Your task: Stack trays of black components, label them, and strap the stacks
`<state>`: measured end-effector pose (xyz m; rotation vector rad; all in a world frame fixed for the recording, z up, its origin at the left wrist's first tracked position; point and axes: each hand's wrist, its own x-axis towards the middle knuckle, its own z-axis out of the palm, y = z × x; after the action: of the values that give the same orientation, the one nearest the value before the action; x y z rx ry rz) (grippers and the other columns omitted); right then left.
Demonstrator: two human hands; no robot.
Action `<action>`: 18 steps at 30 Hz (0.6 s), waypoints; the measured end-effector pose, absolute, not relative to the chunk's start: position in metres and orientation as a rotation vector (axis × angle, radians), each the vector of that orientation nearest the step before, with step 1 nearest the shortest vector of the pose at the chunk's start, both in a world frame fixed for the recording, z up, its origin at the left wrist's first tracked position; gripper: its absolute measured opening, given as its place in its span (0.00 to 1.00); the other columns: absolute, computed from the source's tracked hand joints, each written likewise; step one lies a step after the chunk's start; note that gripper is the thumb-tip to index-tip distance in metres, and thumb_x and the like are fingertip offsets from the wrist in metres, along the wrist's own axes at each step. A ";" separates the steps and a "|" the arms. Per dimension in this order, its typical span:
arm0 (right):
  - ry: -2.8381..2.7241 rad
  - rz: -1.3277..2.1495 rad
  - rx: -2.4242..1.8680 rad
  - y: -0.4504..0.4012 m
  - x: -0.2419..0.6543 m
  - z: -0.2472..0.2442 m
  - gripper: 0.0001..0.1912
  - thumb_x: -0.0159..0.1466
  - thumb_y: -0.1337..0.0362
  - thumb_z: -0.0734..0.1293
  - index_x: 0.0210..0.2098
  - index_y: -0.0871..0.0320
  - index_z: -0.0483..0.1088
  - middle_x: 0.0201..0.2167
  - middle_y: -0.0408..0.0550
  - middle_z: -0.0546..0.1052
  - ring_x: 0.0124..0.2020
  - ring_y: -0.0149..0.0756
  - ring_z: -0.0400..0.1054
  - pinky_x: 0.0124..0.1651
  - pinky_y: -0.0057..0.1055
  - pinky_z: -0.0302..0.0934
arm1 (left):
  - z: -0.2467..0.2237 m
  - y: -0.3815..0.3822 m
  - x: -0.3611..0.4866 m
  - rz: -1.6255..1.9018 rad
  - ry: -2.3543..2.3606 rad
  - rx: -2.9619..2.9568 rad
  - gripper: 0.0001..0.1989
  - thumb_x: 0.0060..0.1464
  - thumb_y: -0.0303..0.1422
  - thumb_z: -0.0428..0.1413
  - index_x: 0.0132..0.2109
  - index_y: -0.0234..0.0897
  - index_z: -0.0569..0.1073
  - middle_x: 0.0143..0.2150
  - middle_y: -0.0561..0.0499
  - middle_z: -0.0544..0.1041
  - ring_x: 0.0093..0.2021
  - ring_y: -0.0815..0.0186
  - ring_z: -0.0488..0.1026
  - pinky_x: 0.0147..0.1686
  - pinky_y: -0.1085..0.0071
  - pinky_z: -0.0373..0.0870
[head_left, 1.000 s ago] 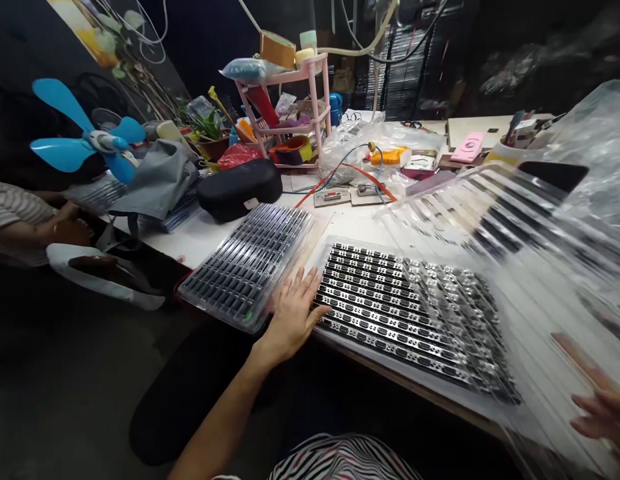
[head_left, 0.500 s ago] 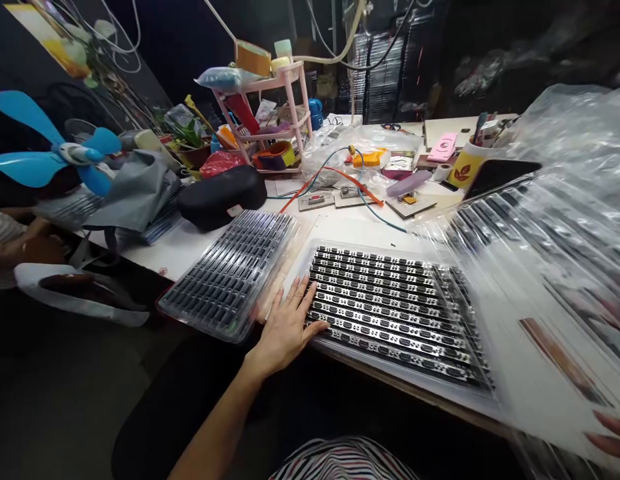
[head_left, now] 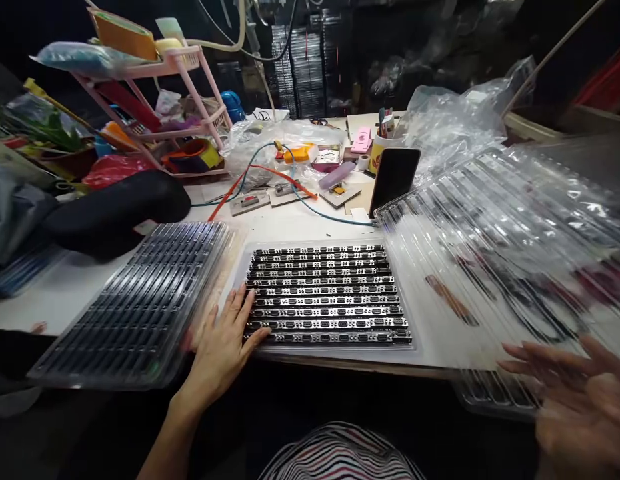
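Note:
My left hand (head_left: 223, 343) lies flat with its fingers apart on the left edge of a clear plastic tray (head_left: 235, 283). In that tray sit several rows of metal-faced connector strips (head_left: 330, 300). On the right, my right hand (head_left: 585, 393), smeared by motion, has its fingers stretched out and apart. It is beside an empty, ribbed clear plastic tray (head_left: 470, 213), which lies tilted to the right of the filled one. Whether the fingers touch this tray, I cannot tell.
A second filled tray (head_left: 135, 300) lies on the left, near a black case (head_left: 120, 210). Behind are a pink rack (head_left: 195, 100), a propped phone (head_left: 395, 180), cables and clear plastic bags (head_left: 450, 120). A brown-handled tool (head_left: 450, 300) lies at the right.
The view has turned right. The empty clear tray has moved away from the filled tray's right side. My right hand shows more fully, fingers apart; my left hand stays on the filled tray's edge.

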<state>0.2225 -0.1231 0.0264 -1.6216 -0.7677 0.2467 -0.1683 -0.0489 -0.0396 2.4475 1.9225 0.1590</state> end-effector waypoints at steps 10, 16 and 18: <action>-0.618 0.266 -1.505 -0.122 0.218 0.036 0.16 0.60 0.61 0.63 0.47 0.53 0.72 0.31 0.48 0.72 0.32 0.45 0.71 0.41 0.56 0.65 | 0.003 -0.041 -0.085 0.301 1.450 2.609 0.25 0.62 0.45 0.42 0.63 0.41 0.59 0.68 0.43 0.53 0.68 0.54 0.44 0.62 0.45 0.44; -0.619 0.214 -1.360 -0.128 0.237 0.025 0.16 0.55 0.67 0.62 0.41 0.57 0.75 0.26 0.48 0.74 0.26 0.46 0.70 0.30 0.52 0.64 | -0.003 -0.051 0.016 0.663 0.980 2.634 0.09 0.60 0.29 0.48 0.44 0.37 0.71 0.51 0.44 0.71 0.58 0.58 0.61 0.56 0.55 0.56; -0.587 0.234 -1.388 -0.131 0.245 0.023 0.16 0.54 0.66 0.62 0.40 0.56 0.74 0.26 0.47 0.74 0.26 0.46 0.70 0.30 0.52 0.64 | -0.008 -0.051 0.036 0.694 1.029 2.640 0.06 0.58 0.26 0.50 0.40 0.35 0.71 0.44 0.45 0.72 0.48 0.61 0.66 0.48 0.60 0.60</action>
<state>0.2450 -0.1310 0.0229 -1.3881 -0.5865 0.2341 0.0357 -0.0513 -0.0075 2.6397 1.0293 0.6941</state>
